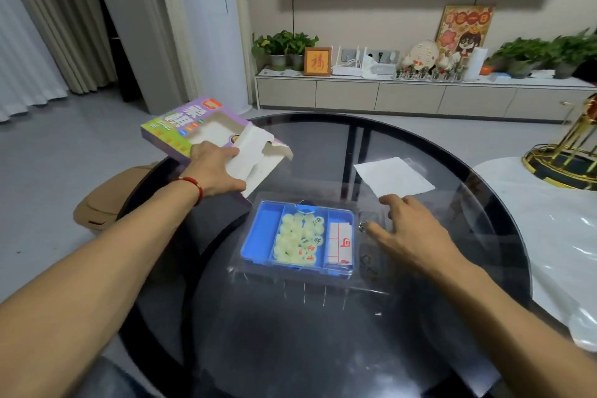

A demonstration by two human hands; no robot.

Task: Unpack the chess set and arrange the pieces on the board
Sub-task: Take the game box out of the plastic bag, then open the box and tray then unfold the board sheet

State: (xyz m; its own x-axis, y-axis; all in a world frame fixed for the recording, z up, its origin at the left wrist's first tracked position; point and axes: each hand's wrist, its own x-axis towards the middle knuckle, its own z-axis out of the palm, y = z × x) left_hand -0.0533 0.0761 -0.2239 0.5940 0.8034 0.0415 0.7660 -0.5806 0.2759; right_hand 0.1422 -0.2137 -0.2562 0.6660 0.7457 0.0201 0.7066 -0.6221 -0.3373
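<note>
A blue plastic tray [261, 229] under a clear cover lies in the middle of the round dark glass table [323, 333]. Its middle compartment holds several pale round chess pieces [298, 239]; its right compartment holds a folded paper board [339, 242] with red lines. My right hand [407, 229] rests with spread fingers on the clear cover's right edge. My left hand [214, 168] grips the open purple-and-green cardboard box [193, 129] at the table's far left edge, above the table. The box flap hangs open toward the tray.
A white paper sheet [394, 178] lies on the glass behind my right hand. A white marble table [533, 203] with a gold stand [568, 158] adjoins on the right. A tan cushion [103, 200] sits left of the table. A TV cabinet stands far back.
</note>
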